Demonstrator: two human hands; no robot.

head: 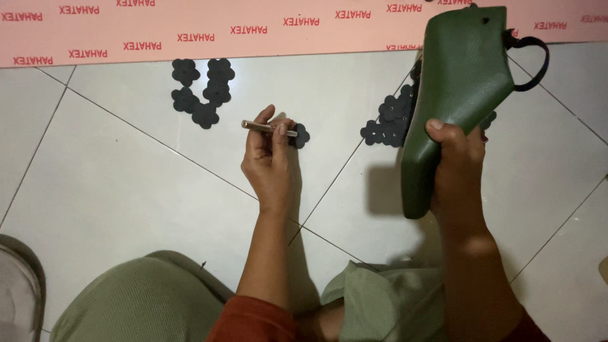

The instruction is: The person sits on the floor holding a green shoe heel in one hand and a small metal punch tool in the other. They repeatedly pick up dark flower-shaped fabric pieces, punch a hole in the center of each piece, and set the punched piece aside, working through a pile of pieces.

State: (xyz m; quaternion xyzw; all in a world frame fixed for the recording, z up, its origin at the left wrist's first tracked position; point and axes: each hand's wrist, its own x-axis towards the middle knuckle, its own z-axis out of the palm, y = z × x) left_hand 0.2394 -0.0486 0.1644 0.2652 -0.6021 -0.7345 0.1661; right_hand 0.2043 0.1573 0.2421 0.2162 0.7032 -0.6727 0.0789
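Note:
My left hand (269, 158) grips a thin metal punch tool (256, 126), its tip resting on a black flower-shaped cutout (300, 135) on the white tiled floor (126, 183). My right hand (457, 158) holds up a dark green shoe upper piece (459, 82), thumb on its face, with a black strap loop (535, 63) at its far side. Below the green piece lies a pile of black flower cutouts (387, 120), partly hidden by it.
Several more black flower cutouts (204, 92) lie in a cluster at the upper left. A pink sheet with red printing (190, 28) covers the floor along the far edge. My knees in olive cloth (145, 304) fill the bottom. A grey object (16, 291) sits at bottom left.

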